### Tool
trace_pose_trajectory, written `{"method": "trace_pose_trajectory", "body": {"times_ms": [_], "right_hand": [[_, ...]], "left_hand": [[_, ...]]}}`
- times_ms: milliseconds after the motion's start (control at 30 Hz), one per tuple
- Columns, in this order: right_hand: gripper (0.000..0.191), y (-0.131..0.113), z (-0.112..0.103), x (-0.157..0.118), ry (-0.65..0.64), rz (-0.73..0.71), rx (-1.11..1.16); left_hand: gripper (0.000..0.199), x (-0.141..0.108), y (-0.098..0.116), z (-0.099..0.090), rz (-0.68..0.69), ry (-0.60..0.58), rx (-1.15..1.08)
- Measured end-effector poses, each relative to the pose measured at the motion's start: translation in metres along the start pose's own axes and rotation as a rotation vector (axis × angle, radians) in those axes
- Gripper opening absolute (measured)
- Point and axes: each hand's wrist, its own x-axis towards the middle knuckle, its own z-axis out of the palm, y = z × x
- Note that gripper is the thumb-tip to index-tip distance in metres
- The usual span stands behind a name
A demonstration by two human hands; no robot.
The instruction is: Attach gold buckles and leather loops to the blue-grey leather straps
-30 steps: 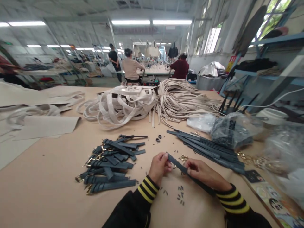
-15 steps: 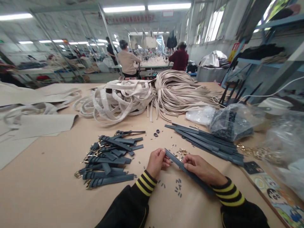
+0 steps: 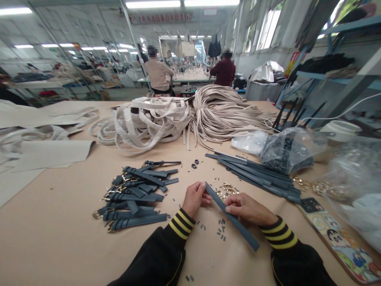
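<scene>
A dark blue strap (image 3: 242,230) slants across the table between my hands. My left hand (image 3: 196,198) pinches its far end. Partway down its length, my right hand (image 3: 248,208) grips the same strap between thumb and fingers. Gold buckles (image 3: 228,188) lie just beyond the strap, partly hidden by my right hand. Small dark cut-out pieces (image 3: 221,230) are scattered nearer to me. To the left is a pile of blue straps with gold buckles fitted (image 3: 137,198). Loose blue straps (image 3: 256,174) lie in a bundle at the right, beyond my right hand.
Beige looped straps (image 3: 149,123) and a tied bundle of beige strips (image 3: 220,113) lie at the back. Beige sheets (image 3: 53,153) cover the left side. Plastic bags (image 3: 291,153) and an illustrated phone case (image 3: 336,234) are at the right. Two people sit farther off.
My right hand has shifted slightly left along the strap, and more of the strap's near end shows. The view has moved a little; my left hand keeps its pinch.
</scene>
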Motion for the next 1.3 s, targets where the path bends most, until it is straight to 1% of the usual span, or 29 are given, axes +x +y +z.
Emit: {"method": "trace_pose_trajectory", "body": {"times_ms": [67, 167, 233, 333, 400, 467, 533, 567, 633, 700, 733, 767, 800, 867, 900, 933, 967, 1033, 1100, 1133, 1200, 1300], "right_hand": [[0.02, 0.0, 0.0, 0.0, 0.059, -0.028, -0.016], [0.023, -0.001, -0.002, 0.0, 0.257, -0.042, 0.075], [0.024, -0.003, -0.004, 0.001, 0.388, -0.067, 0.174], [0.027, -0.004, -0.006, 0.002, 0.547, -0.096, 0.299], [0.029, -0.004, -0.006, 0.004, 0.62, -0.096, 0.357], [0.028, -0.003, -0.006, 0.005, 0.648, -0.095, 0.39], [0.027, -0.002, -0.007, 0.004, 0.613, -0.079, 0.364], [0.027, -0.002, -0.008, 0.002, 0.559, -0.055, 0.318], [0.03, -0.005, -0.011, -0.005, 0.379, 0.001, 0.176], [0.034, -0.009, -0.014, -0.014, 0.194, 0.012, 0.035], [0.035, -0.013, -0.016, -0.019, 0.158, -0.019, -0.012], [0.034, -0.016, -0.018, -0.023, 0.177, -0.075, -0.042], [0.033, -0.019, -0.019, -0.026, 0.246, -0.141, -0.066], [0.027, -0.023, -0.02, -0.027, 0.444, -0.255, -0.143], [0.025, -0.024, -0.019, -0.026, 0.519, -0.283, -0.204], [0.023, -0.024, -0.018, -0.024, 0.547, -0.283, -0.274], [0.022, -0.024, -0.016, -0.022, 0.523, -0.262, -0.343], [0.019, -0.02, -0.01, -0.016, 0.37, -0.205, -0.444], [0.015, -0.015, -0.004, -0.011, 0.209, -0.156, -0.459], [0.015, -0.013, -0.001, -0.009, 0.158, -0.13, -0.428], [0.016, -0.008, 0.004, -0.005, 0.12, -0.071, -0.3], [0.015, -0.002, 0.008, 0.0, 0.114, -0.003, -0.113]], "left_hand": [[0.03, -0.001, 0.002, 0.001, 0.018, -0.01, -0.024], [0.034, -0.004, 0.005, 0.005, 0.009, -0.057, -0.058], [0.035, -0.007, 0.005, 0.007, -0.053, -0.148, -0.042], [0.036, -0.011, 0.003, 0.008, -0.178, -0.328, -0.011], [0.036, -0.013, 0.002, 0.007, -0.24, -0.388, -0.026], [0.034, -0.012, 0.001, 0.006, -0.26, -0.39, -0.055], [0.031, -0.011, 0.0, 0.005, -0.238, -0.354, -0.076], [0.03, -0.01, 0.0, 0.004, -0.216, -0.328, -0.084], [0.027, -0.008, 0.001, 0.003, -0.173, -0.277, -0.089], [0.025, -0.007, 0.001, 0.002, -0.137, -0.251, -0.074], [0.024, -0.007, 0.002, 0.002, -0.126, -0.251, -0.062], [0.023, -0.007, 0.002, 0.002, -0.123, -0.264, -0.047], [0.024, -0.008, 0.002, 0.002, -0.126, -0.29, -0.032], [0.024, -0.009, 0.001, 0.002, -0.153, -0.377, -0.002], [0.024, -0.01, 0.001, 0.002, -0.17, -0.425, 0.011], [0.024, -0.01, 0.0, 0.002, -0.183, -0.464, 0.021], [0.024, -0.011, -0.001, 0.002, -0.191, -0.491, 0.028], [0.025, -0.01, -0.003, 0.002, -0.19, -0.501, 0.042], [0.028, -0.01, -0.004, 0.002, -0.185, -0.482, 0.054], [0.029, -0.009, -0.004, 0.003, -0.184, -0.47, 0.056], [0.032, -0.009, -0.004, 0.004, -0.188, -0.441, 0.046], [0.032, -0.009, -0.003, 0.006, -0.189, -0.393, 0.032]]}}
